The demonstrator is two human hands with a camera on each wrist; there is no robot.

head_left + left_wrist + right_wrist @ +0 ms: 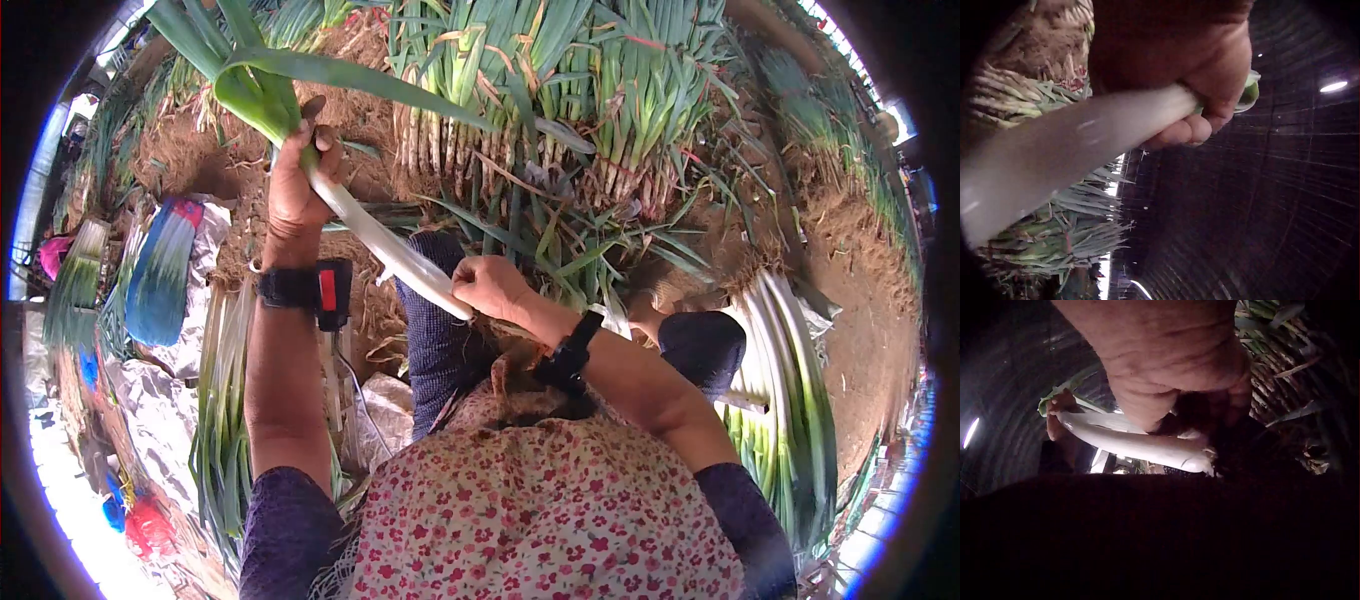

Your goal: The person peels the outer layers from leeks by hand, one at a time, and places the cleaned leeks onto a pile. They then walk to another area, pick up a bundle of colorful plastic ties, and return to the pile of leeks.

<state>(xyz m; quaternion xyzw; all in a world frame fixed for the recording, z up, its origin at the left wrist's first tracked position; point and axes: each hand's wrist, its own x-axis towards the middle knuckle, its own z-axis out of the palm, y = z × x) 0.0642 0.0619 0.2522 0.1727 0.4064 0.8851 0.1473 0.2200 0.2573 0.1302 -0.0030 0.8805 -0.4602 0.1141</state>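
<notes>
A long leek [385, 245] with a white stalk and green leaves slants across the head view. My left hand [298, 185] grips it where the stalk turns green, the leaves rising above the fist. At the root end, my right hand [495, 288] has its fingers curled against the white stalk, seeming to pinch its outer layer. In the left wrist view the white stalk [1085, 137] passes out of the left hand [1179, 69]. The right wrist view shows the right hand [1172, 369] over the root end of the stalk [1141, 445]; its fingertips are in shadow.
Unpeeled leeks [470, 110] stand bunched at the top. Cleaned leeks lie at left [222, 370] and right [790, 390]. Blue-wrapped bundle [165, 275] lies farther left. Loose leaves [580, 250] cover soil beyond the knees.
</notes>
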